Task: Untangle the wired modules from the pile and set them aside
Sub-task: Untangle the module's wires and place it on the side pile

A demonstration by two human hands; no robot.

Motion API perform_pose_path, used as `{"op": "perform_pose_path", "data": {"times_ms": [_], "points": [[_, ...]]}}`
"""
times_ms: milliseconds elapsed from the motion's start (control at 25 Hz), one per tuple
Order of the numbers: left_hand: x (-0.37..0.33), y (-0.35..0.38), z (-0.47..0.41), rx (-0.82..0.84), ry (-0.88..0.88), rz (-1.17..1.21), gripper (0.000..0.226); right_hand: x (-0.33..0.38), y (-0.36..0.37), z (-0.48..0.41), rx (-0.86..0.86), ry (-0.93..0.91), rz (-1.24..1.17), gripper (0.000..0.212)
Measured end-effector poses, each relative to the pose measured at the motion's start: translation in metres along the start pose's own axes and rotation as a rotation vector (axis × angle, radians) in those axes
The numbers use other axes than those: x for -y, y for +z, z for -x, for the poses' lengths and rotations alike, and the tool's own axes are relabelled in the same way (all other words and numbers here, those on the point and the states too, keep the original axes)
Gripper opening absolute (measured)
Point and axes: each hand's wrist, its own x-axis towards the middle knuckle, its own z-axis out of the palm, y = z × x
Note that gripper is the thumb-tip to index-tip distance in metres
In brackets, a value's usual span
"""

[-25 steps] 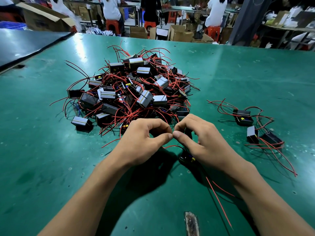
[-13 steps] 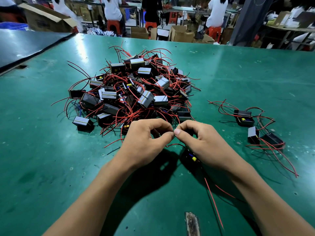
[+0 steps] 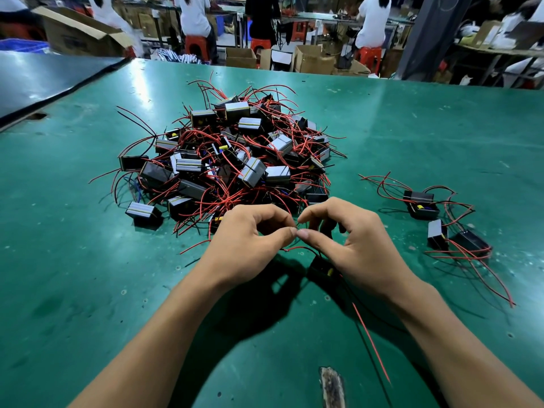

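glossy green table (image 3: 412,136), plastic black modules (image 3: 232,160)

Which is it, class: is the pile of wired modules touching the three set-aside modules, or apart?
Apart. The head view shows bare table between the pile and the set-aside modules.

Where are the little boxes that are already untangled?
In the head view, the set-aside modules lie on the green table, right of the pile and the right hand.

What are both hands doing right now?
Left hand: pinching a wire between thumb and forefinger.
Right hand: pinching the same wire, with its module below.
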Motion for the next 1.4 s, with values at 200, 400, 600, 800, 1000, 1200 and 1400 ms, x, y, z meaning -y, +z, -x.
{"op": "perform_pose_path", "data": {"times_ms": [200,400,600,800,1000,1200,1400], "points": [[0.000,-0.001,0.000,0.022,-0.001,-0.009,0.007,-0.008,-0.004,0.000,0.028,-0.087,0.057,0.020],[-0.002,-0.001,0.000,0.027,0.008,-0.046,0.007,-0.009,-0.005,0.000,0.013,-0.095,0.115,0.013],[-0.004,0.001,0.003,0.013,0.083,-0.089,0.006,0.000,-0.003,-0.001,0.007,0.078,-0.024,0.003],[-0.004,0.003,0.004,-0.033,0.116,-0.064,0.010,0.001,0.005,-0.002,0.126,0.431,-0.256,0.016],[-0.001,0.003,0.002,-0.013,0.073,-0.020,0.008,0.006,0.004,0.001,-0.035,0.291,-0.274,0.007],[0.001,0.002,0.001,-0.001,0.032,0.060,0.006,0.001,-0.001,0.001,-0.067,0.060,-0.059,0.008],[0.003,0.000,0.001,0.026,0.054,0.057,0.006,0.001,-0.002,0.000,-0.013,0.146,-0.110,0.010]]}}
